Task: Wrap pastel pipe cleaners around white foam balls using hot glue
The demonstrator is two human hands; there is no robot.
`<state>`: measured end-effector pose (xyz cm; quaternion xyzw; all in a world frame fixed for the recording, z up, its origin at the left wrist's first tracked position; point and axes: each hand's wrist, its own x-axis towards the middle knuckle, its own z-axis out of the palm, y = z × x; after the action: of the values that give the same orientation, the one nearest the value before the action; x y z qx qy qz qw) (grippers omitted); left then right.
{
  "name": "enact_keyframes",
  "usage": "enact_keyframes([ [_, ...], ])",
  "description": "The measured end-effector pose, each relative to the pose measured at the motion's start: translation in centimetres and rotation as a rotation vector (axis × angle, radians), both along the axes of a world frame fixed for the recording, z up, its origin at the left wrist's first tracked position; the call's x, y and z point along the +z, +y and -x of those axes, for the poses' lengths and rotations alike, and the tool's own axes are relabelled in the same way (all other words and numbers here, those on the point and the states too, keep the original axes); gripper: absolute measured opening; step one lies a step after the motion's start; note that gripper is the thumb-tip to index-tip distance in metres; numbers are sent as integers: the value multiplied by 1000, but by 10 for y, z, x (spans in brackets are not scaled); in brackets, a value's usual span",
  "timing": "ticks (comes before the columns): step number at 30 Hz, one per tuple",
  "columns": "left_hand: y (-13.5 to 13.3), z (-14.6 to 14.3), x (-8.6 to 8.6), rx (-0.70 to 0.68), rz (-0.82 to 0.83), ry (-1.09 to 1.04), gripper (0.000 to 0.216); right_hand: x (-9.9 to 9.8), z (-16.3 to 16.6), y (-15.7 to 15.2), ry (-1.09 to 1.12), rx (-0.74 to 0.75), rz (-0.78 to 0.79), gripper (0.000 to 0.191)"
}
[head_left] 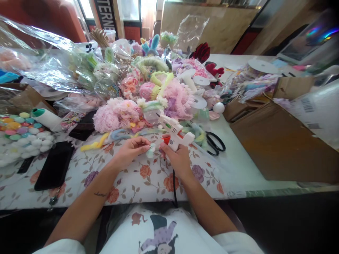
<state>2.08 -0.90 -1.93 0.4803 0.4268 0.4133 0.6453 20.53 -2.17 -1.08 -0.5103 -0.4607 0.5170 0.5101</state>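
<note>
My right hand grips a white hot glue gun with a red trigger, its nozzle aimed left. My left hand pinches a small pale fuzzy piece right at the nozzle tip. Both hands rest on a flowered tablecloth near the table's front edge. The gun's black cord runs down off the table toward my lap. Behind the hands lies a heap of pink, yellow and green fuzzy craft pieces.
Black scissors lie right of the gun. A black phone sits at the left beside a bag of pastel pom-poms and a glue bottle. Cardboard boxes fill the right side. Plastic bags pile at back left.
</note>
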Motion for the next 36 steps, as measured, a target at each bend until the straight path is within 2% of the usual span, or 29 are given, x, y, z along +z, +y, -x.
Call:
enact_keyframes([
  [6,7,3,3,272,81,-188,28,-4,-12,-15,96,111,71,31],
  [11,9,3,7,357,74,-240,29,-16,-21,-24,59,203,145,31],
  [16,8,3,3,384,11,-220,25,-18,-21,-27,-21,252,155,30],
  [21,7,4,0,386,-82,-113,20,-20,-19,-27,-13,271,192,29],
  [36,7,4,-4,371,-127,-30,18,-13,-17,-28,-12,253,208,28],
])
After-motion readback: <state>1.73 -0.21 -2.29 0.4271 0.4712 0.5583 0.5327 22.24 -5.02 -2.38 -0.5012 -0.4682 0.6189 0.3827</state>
